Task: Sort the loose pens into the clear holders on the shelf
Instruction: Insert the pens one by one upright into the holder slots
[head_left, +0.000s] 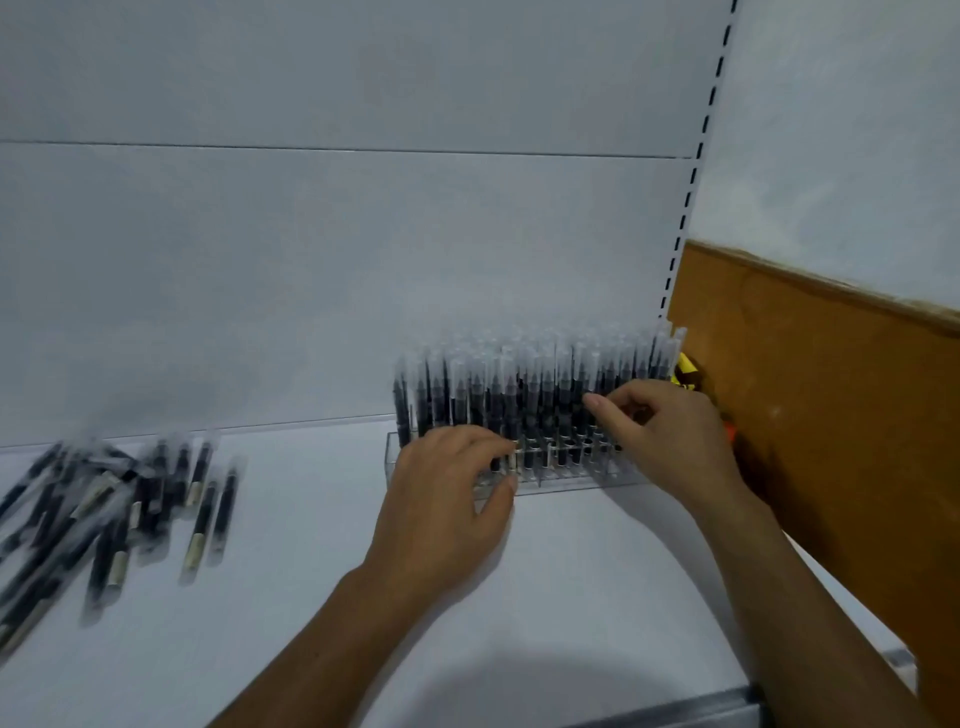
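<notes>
A clear holder (571, 480) stands at the back right of the white shelf (311, 597), packed with upright black pens (467, 389) under clear caps. A heap of loose black pens (109, 514) lies on the shelf at the far left. My left hand (447, 499) is at the holder's front left, its thumb and fingers pinching a pen (514, 460) low in the front row. My right hand (670, 436) reaches into the right half of the holder, thumb and curled fingers closed round a standing pen. The view is blurred, and the fingertips are partly hidden among the pens.
A brown cardboard box (831, 415) stands right of the holder, with something yellow (685, 366) between them. The shelf's white back panel (363, 260) rises behind, with a slotted upright (685, 208). The metal front edge (701, 706) runs below my arms.
</notes>
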